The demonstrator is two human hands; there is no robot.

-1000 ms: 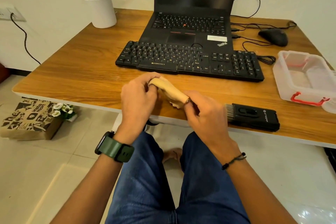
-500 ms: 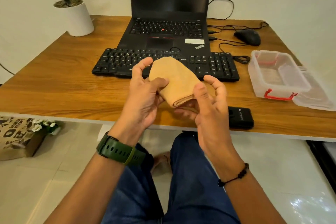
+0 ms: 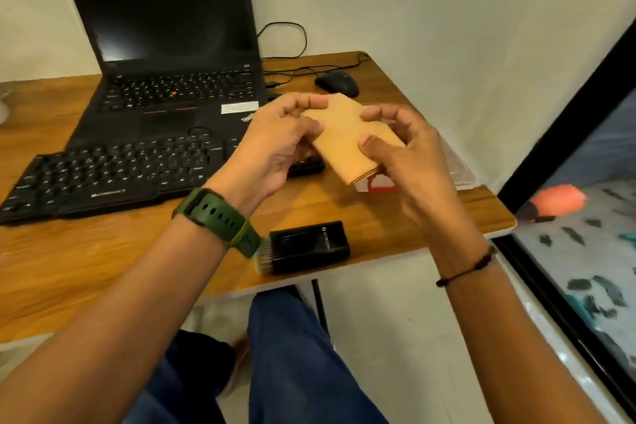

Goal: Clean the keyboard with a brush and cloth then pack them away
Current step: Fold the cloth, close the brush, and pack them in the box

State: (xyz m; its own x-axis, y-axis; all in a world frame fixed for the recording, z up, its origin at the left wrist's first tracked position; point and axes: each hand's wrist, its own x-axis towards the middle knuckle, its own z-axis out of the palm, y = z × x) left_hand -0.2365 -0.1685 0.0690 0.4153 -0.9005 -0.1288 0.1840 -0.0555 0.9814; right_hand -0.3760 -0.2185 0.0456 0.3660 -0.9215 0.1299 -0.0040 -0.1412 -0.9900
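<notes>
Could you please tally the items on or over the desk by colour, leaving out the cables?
Black: 4, namely laptop, keyboard, mouse, brush
Tan: 1, the folded cloth held by the left hand and right hand
Clear with red handle: 1, the container, mostly hidden
Total: 6

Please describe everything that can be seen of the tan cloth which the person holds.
The tan cloth is soft-looking, plain fabric, folded flat into a long rectangle; layered edges show at its near end. It is held tilted above the desk, in front of the mouse. The left hand pinches its left side, and the right hand grips its right side with the thumb on top. Its underside is hidden.
</notes>
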